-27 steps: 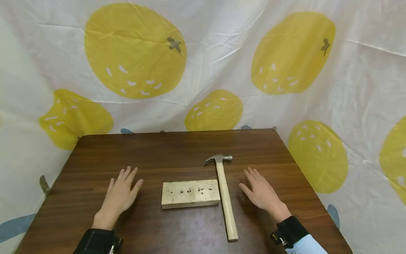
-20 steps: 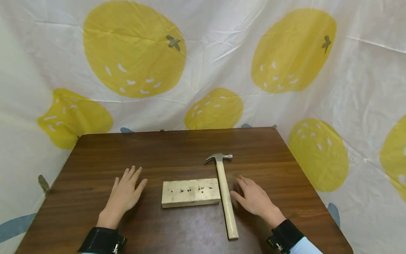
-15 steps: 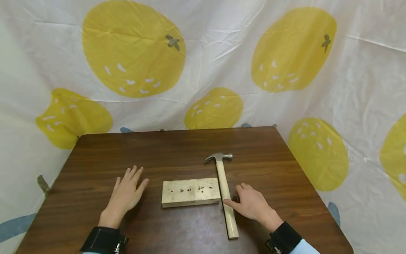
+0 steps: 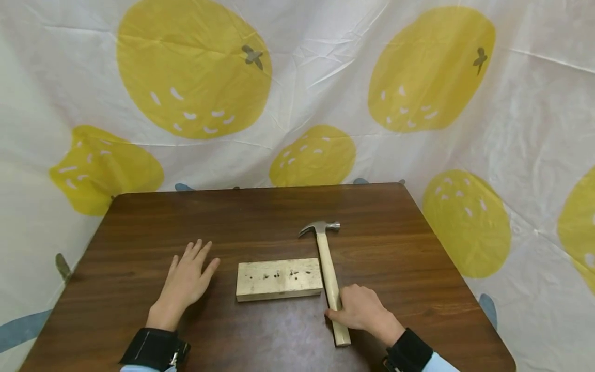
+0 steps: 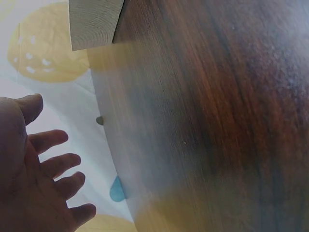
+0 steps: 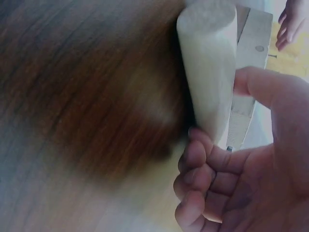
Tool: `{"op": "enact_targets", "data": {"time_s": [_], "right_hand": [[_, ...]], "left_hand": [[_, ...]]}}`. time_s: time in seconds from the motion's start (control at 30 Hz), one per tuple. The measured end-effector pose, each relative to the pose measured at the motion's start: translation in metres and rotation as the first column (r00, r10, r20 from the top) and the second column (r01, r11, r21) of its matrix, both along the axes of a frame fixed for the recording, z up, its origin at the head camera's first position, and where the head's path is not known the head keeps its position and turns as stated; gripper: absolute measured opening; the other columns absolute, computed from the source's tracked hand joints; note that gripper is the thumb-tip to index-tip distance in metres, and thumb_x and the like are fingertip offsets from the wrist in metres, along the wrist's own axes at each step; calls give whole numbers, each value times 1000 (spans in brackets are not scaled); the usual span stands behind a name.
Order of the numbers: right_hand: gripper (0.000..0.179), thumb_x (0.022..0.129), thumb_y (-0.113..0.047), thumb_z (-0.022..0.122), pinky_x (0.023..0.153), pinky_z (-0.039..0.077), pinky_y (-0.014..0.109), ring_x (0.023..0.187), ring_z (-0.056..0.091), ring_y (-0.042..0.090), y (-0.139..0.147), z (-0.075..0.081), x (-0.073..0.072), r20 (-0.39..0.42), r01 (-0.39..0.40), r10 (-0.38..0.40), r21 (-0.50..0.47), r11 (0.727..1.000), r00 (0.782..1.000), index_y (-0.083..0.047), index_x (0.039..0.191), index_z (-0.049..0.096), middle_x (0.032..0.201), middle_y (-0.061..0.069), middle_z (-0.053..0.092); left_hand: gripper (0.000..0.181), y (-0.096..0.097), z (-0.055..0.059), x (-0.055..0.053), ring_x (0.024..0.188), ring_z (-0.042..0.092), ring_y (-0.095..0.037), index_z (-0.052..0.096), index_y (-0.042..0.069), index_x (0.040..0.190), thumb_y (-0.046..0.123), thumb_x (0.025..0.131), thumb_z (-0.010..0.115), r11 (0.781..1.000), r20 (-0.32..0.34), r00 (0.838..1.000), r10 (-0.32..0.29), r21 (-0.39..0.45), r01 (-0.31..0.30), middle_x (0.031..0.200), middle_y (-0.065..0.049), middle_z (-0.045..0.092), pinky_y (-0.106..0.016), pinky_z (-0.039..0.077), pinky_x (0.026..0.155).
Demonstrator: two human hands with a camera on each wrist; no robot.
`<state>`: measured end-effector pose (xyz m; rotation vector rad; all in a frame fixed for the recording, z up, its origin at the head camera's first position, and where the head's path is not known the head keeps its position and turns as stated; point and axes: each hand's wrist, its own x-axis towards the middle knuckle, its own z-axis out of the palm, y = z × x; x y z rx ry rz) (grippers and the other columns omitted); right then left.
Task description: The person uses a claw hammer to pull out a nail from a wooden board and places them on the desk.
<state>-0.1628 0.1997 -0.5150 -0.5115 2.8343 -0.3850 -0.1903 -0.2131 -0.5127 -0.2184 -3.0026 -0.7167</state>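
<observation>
A claw hammer (image 4: 329, 268) with a pale wooden handle and a metal head lies on the brown table, its head pointing away. My right hand (image 4: 364, 311) grips the lower handle (image 6: 207, 77): in the right wrist view the thumb is on one side and the curled fingers are on the other. Just left of the hammer sits a pale wooden block (image 4: 279, 280) with several dark holes or marks on its top. My left hand (image 4: 183, 281) is left of the block, fingers spread and holding nothing. The left wrist view shows its fingers extended beside the block's end (image 5: 95, 21).
The dark wood-grain table (image 4: 223, 217) runs back to a white cloth (image 4: 321, 62) printed with yellow fruit, which hangs behind it and along the sides. Black bands (image 4: 151, 349) are around both wrists.
My right hand has moved left and nearer to me, from beside the hammer onto its lower handle, and its fingers have curled. The left hand has shifted slightly right. Hammer and block stay put.
</observation>
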Motion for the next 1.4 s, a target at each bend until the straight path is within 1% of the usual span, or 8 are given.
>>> {"op": "enact_targets", "data": {"time_s": [0.17,0.37,0.53,0.63,0.77,0.97,1.2,1.4], "right_hand": [[38,86,-39,74,43,35,30,45,44,12,0,-3,-6,-11,113,-113,13,993,994,-15,65,52,54,-4,46],[30,88,-31,67,43,40,34,46,49,18,5,-7,-12,-76,226,-226,-10,974,971,-8,81,49,60,4,49],[23,90,-18,62,40,39,34,43,47,19,8,-10,-15,-139,258,-269,-91,962,953,-4,88,45,59,5,47],[20,90,-14,62,41,39,36,46,47,21,10,-10,-19,-205,284,-303,-120,951,931,-3,88,44,63,6,46],[22,90,-16,62,42,39,38,47,46,23,13,-5,-23,-248,320,-348,-148,936,904,-4,87,44,64,6,45],[33,97,-25,71,41,38,38,46,46,21,22,4,-28,-333,273,-310,-154,950,890,-7,81,49,61,3,43],[36,96,-25,75,41,38,40,48,46,22,35,12,-36,-404,232,-276,-155,960,872,-9,76,49,61,2,42],[35,93,-23,77,41,39,43,48,47,23,35,9,-37,-464,183,-245,-174,968,851,-11,75,50,60,0,41]], "left_hand": [[66,1,0,0,150,15,-50,35,-3,157,44,111,41,1000,6,1000,3,2,-3,161,-32,25,-73,12,113],[63,2,-1,1,149,17,-50,38,-3,155,41,111,44,1000,-3,1000,7,-1,-7,160,-33,26,-74,13,112],[61,3,-1,1,149,17,-50,39,-4,154,37,110,46,1000,1,1000,8,-1,-8,159,-33,27,-74,13,112],[60,4,-1,0,149,19,-51,40,-4,154,37,110,46,1000,0,1000,6,-3,-6,159,-33,29,-73,14,112],[58,6,-1,0,146,25,-52,45,-5,151,36,110,47,1000,-14,1000,8,-5,-8,156,-33,35,-74,16,111],[56,9,-2,-2,141,35,-53,50,-6,146,36,110,48,1000,-47,999,-1,-4,1,152,-32,42,-73,23,110],[52,12,-1,-5,138,41,-51,51,-8,144,30,108,54,999,-108,994,-20,37,24,150,-32,44,-68,34,107],[46,19,1,-8,130,49,-49,57,-7,139,21,104,62,997,-199,979,-35,64,49,143,-29,52,-67,40,100]]}}
